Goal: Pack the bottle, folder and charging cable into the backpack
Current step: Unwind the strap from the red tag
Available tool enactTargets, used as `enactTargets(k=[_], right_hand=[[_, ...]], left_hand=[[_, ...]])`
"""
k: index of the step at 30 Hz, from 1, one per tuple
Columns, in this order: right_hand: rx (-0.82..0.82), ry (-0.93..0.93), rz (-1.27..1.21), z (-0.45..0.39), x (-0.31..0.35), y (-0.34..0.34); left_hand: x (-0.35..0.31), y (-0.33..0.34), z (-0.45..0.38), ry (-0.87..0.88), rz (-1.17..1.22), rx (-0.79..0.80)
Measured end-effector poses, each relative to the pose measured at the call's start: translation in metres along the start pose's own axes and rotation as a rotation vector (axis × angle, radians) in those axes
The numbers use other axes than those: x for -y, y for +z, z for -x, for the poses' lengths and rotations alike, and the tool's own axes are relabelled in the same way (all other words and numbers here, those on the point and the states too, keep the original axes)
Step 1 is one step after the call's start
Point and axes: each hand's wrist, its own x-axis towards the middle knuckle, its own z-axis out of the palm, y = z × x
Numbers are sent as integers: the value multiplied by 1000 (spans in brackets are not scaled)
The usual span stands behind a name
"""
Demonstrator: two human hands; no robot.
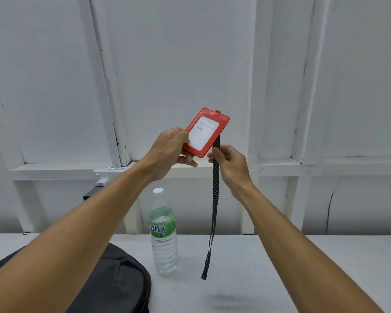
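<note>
A clear water bottle [163, 233] with a white cap and a green label stands upright on the white table [280, 263]. To its left lies a dark grey backpack [113, 283], partly hidden under my left forearm. Above the table, my left hand [169, 150] grips the lower left edge of a red card holder [207, 132] with a white card inside. My right hand [230, 166] pinches its dark dotted lanyard [212, 213], which hangs down to just above the table. No folder or charging cable is in view.
A white panelled wall [190, 64] with a ledge runs behind the table. A small dark object [92, 193] and a white fitting [104, 175] sit by the ledge at the left, behind my left arm.
</note>
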Motion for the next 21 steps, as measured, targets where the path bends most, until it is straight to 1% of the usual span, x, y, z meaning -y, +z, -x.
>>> enactTargets(k=[6, 9, 10, 12, 14, 16, 17, 18, 21], right_hand=[[36, 73, -71, 9, -2, 5], [78, 129, -99, 18, -6, 6], [101, 152, -104, 21, -8, 7], [138, 201, -110, 29, -14, 9], [146, 234, -101, 36, -21, 9], [153, 253, -47, 42, -28, 8], [160, 262, -43, 44, -31, 7], [167, 273, -63, 45, -32, 6], [164, 303, -185, 46, -36, 6]], left_hand=[[8, -1, 7, 14, -71, 42], [20, 2, 10, 87, -187, 70], [25, 4, 11, 127, -277, 57], [39, 7, 12, 242, -536, -25], [51, 9, 10, 425, -839, -92], [63, 7, 9, 614, -1155, -117], [67, 7, 8, 666, -1274, -128], [69, 7, 9, 694, -1350, -130], [83, 11, 13, 779, -1443, -84]])
